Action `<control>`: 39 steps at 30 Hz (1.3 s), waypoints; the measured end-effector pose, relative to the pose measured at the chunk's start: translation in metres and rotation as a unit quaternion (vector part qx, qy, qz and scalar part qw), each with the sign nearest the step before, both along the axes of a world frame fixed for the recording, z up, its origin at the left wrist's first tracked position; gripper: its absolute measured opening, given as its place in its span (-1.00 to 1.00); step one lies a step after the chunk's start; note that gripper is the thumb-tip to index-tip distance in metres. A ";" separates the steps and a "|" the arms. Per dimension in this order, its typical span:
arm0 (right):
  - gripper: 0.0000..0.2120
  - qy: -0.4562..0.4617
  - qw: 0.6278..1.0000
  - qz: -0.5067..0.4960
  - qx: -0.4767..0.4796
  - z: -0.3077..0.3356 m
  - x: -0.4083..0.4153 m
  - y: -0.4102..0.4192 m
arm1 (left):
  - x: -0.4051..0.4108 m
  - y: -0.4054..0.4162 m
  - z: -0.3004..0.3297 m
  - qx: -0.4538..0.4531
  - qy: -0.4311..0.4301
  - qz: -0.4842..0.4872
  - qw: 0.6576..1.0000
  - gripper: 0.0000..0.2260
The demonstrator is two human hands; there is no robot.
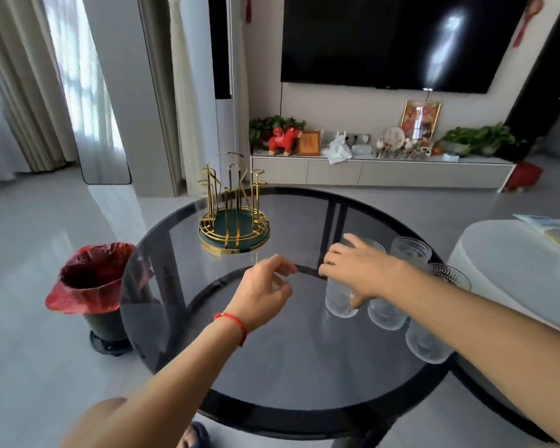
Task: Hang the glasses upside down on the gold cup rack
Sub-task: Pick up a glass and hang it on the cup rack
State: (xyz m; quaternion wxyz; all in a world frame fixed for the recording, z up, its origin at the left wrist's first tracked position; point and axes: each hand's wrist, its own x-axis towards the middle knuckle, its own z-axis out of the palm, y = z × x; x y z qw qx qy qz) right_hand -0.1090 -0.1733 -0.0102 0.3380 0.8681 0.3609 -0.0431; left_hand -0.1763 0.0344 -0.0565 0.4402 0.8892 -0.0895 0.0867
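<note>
The gold cup rack [234, 215], with upright wire prongs and a dark green round base, stands at the far left of the round dark glass table [272, 367]. No glass hangs on it. Three ribbed clear glasses stand upright at the right: the nearest-left glass [338, 297], a middle glass [387, 313] and a near-right glass [427, 342]. My right hand [358, 270] lies over the top of the left glass, fingers wrapped round its rim. My left hand [262, 291] hovers above the table's middle, fingers loosely curled, holding nothing.
A bin lined with a red bag [94, 279] stands on the floor left of the table. A white round table [514, 270] sits close on the right. A TV cabinet [379, 171] with ornaments runs along the far wall.
</note>
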 end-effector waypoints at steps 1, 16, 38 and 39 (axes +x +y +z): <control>-0.26 -0.020 0.999 0.016 -0.034 -0.003 0.001 0.005 | 0.004 0.001 -0.002 -0.009 0.006 0.003 1.000 -0.77; -0.34 0.145 0.783 -0.167 0.581 0.009 0.025 0.035 | 0.066 0.008 0.006 -0.444 0.295 -0.010 0.846 -0.50; -0.12 0.078 0.519 -0.161 0.836 0.055 0.162 0.096 | 0.127 0.074 -0.058 0.236 0.023 0.150 0.960 -0.40; -0.14 0.082 0.510 -0.157 0.842 0.060 0.176 0.106 | 0.128 0.076 -0.059 0.243 0.030 0.148 0.958 -0.40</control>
